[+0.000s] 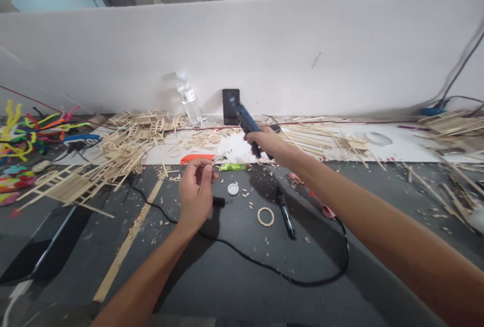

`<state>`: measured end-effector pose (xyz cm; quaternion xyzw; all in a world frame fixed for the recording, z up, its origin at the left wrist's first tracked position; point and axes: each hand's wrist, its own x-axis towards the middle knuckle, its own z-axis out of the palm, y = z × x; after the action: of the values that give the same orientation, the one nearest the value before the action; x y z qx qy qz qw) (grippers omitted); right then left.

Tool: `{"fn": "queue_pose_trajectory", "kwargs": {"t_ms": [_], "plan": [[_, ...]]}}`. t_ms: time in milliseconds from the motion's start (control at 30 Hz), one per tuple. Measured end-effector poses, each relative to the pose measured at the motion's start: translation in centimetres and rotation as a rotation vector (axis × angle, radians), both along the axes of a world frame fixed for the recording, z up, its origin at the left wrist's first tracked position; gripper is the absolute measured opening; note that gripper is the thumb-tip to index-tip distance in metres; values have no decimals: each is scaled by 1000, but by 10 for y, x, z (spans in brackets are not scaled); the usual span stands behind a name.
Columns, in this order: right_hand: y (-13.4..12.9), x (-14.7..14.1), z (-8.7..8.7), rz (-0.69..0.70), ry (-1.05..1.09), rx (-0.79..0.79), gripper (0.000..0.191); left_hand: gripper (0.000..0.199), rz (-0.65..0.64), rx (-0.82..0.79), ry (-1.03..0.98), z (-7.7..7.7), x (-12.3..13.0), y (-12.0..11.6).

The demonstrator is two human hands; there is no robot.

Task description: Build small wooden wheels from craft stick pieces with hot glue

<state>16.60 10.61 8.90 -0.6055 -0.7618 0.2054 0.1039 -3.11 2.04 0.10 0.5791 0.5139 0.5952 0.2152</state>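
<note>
My right hand (269, 146) is closed around a dark blue hand tool (247, 119) with black handle ends. The tool is blurred and points up and left, in front of a black phone (226, 107) leaning on the wall. My left hand (196, 191) hovers over the dark table with fingers curled in; whatever lies between them cannot be made out. Beside it are a black cylindrical object (218, 202), a white round cap (233, 189) and an orange cutter knife (197, 158). A small ring of wooden pieces (265, 217) and a black marker (286, 215) lie between my forearms.
A black cable (264, 265) loops across the table (227, 296). Stick structures (98, 170) and a water bottle (188, 99) stand at left, near colourful pipe cleaners (26, 130). Loose sticks (313, 140) lie along the white wall (283, 49). A large phone (41, 246) rests front left.
</note>
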Motion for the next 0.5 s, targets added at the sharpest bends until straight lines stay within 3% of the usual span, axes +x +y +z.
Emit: {"fn": "queue_pose_trajectory", "kwargs": {"t_ms": [100,233,367,500], "plan": [[-57,10,-6,-52,427,-102,39,22,-52,67,-55,24,23,-11],[-109,34,-34,-168,801,-257,38,15,-119,126,-97,49,54,-17],[-130,57,-61,-226,990,-364,41,11,-137,111,-117,52,71,-18],[-145,67,-64,-250,970,-389,39,5,-93,152,-34,47,74,-28]]}}
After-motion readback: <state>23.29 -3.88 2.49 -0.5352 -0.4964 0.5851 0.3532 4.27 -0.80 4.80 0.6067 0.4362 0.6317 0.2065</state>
